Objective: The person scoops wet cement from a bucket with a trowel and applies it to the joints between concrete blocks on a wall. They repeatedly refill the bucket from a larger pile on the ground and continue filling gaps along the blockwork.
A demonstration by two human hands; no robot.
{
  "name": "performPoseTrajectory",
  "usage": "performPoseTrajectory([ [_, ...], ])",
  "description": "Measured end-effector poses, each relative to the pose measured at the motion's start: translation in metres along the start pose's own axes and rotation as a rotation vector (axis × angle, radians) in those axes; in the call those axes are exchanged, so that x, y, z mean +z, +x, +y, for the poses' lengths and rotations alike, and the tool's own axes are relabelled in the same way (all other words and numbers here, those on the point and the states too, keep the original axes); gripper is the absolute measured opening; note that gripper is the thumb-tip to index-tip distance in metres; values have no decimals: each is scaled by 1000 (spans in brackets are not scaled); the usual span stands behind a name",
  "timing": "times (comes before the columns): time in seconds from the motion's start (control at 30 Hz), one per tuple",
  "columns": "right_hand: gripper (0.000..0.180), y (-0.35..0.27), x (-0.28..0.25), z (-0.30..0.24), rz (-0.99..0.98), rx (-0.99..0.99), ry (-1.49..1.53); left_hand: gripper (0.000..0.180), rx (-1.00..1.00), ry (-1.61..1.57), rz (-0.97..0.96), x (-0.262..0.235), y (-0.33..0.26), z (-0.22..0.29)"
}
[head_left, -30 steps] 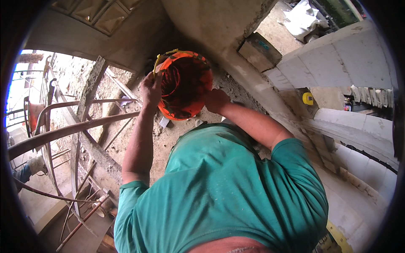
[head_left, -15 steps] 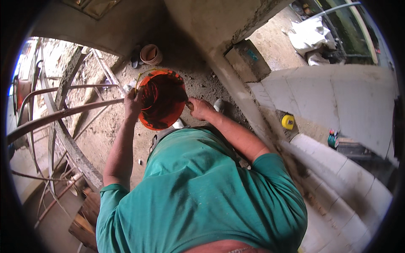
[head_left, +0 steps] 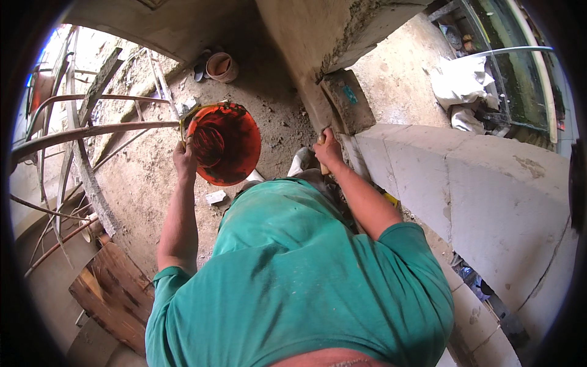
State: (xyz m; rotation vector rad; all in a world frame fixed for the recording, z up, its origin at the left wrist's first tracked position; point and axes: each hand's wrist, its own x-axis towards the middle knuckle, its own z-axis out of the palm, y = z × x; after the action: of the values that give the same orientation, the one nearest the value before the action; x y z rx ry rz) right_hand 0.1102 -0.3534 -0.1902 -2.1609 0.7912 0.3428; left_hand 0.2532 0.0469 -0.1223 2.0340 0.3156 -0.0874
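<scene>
My left hand (head_left: 185, 159) grips the left edge of an orange bucket (head_left: 247, 144). The bucket is tipped so its mouth faces up toward me, and dark smears streak its inside. Over to the right, my right hand (head_left: 331, 153) is closed around a tool's light wooden handle (head_left: 321, 140). The rest of that tool cannot be made out. This hand is beside the base of the wall, close to a grey block (head_left: 348, 101) with a turquoise mark.
Bent metal bars (head_left: 104, 129) and a slanted plank (head_left: 98, 189) crowd the left side. A small pale bucket (head_left: 222, 67) stands by the far wall. White blocks (head_left: 501, 189) form a low wall at right. A wooden board (head_left: 113, 293) lies lower left.
My right hand has moved right, away from the bucket, with the wooden-handled tool. The bucket stays in my left hand, its mouth turned slightly. The view has shifted, and my arm partly covers a yellow object.
</scene>
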Motion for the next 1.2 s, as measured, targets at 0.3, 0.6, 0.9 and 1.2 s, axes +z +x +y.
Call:
performPoseTrajectory([
  [0.3, 43, 18, 11, -24, 117, 79, -76, 33, 31, 80, 22, -22, -8, -20],
  [0.6, 45, 28, 22, -16, 154, 101, -44, 36, 33, 126, 30, -41, -4, -27],
  [0.9, 47, 27, 2, 0, 63, 110, -39, 33, 47, 107, 32, -51, -1, -45],
  [1.2, 58, 56, 3, -16, 37, 135, 15, 33, 23, 111, -43, -34, -1, -23],
])
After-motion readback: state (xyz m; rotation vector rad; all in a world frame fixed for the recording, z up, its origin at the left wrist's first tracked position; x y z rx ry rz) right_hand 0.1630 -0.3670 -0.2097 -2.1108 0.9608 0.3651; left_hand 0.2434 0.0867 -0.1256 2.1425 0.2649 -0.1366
